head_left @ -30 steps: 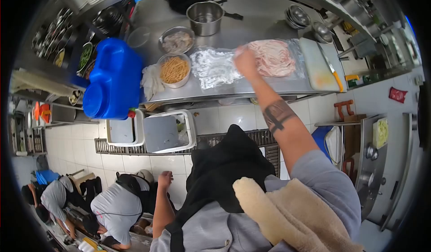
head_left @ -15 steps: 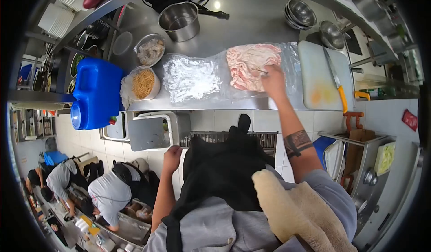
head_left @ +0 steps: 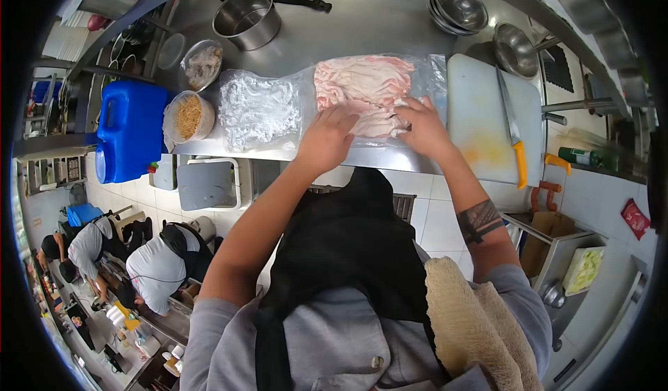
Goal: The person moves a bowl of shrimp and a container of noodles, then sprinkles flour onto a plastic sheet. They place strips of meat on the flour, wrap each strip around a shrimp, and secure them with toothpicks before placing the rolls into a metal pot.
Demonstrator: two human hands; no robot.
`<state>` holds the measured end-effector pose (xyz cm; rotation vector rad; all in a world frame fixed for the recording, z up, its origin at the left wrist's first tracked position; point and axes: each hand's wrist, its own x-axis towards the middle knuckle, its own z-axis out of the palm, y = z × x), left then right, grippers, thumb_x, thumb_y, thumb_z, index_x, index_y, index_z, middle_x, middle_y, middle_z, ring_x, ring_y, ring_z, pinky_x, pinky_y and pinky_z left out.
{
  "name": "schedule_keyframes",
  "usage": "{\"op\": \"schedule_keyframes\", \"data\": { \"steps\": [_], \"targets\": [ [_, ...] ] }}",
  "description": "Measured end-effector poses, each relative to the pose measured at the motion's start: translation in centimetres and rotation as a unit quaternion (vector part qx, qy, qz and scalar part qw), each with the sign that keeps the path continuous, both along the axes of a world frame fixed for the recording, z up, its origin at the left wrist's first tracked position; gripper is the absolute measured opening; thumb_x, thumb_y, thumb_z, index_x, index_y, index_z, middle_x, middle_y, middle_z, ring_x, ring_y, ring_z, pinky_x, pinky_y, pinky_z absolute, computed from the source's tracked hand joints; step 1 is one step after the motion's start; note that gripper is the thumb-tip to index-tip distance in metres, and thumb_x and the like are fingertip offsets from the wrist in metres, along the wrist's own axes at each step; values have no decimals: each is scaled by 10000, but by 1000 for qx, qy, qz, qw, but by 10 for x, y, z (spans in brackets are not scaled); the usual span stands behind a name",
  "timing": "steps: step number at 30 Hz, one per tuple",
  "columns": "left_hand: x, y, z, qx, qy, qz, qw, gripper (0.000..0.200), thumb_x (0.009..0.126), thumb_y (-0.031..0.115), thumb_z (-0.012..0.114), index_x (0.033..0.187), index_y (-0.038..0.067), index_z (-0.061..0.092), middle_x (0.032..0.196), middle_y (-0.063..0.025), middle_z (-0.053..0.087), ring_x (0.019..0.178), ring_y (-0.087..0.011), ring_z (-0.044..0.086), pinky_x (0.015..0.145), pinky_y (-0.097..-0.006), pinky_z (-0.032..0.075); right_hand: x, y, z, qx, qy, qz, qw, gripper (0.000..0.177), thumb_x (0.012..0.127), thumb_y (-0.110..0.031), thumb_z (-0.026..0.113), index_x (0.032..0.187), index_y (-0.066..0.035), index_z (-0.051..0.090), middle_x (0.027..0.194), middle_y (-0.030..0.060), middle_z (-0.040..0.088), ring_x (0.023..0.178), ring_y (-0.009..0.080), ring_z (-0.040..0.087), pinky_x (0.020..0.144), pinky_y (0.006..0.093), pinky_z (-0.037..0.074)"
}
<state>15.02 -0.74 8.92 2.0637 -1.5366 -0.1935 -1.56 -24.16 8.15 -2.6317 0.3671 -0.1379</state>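
Note:
A flat slab of pale pink, fatty raw meat point(head_left: 363, 79) lies in folds on a clear plastic sheet point(head_left: 433, 84) on the steel counter. My left hand point(head_left: 327, 137) is at its near left edge, fingers curled onto the meat. At the near right edge, my right hand point(head_left: 422, 128) pinches a fold of the same meat between thumb and fingers. Parts of the meat's near side are hidden under both hands. Left of it, the plastic carries a spread of white powder point(head_left: 259, 110).
A white cutting board point(head_left: 480, 112) with a yellow-handled knife point(head_left: 513, 123) lies right. Left stand a tub of yellow shreds point(head_left: 188, 118), a bowl point(head_left: 203, 67) and a blue jug point(head_left: 129, 130). A steel pot point(head_left: 247, 20) and stacked bowls point(head_left: 459, 8) stand behind. Co-workers point(head_left: 156, 262) bend over at lower left.
My left hand has come up from beside my body onto the meat. My right hand has shifted to the meat's near right edge. The view has moved slightly.

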Motion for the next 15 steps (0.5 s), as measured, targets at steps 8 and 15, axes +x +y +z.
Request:
{"op": "schedule_keyframes", "data": {
  "steps": [8,15],
  "targets": [
    [6,-30,-20,57,-81,-22,995,673,758,225,869,1359,42,628,1405,-124,601,1391,-299,502,1209,-477,350,19,-16,9,-6,74,76,994,703,690,-93,844,1373,-111,678,1456,107,606,1272,385,514,1112,485,441],
    [8,-36,-19,101,-79,-9,992,743,676,244,921,1333,44,638,1350,-118,639,1306,-303,573,1144,-442,427,36,-23,5,-4,116,135,984,667,700,-46,804,1348,-104,660,1364,111,630,1315,373,513,1109,542,429]
  ]
}}
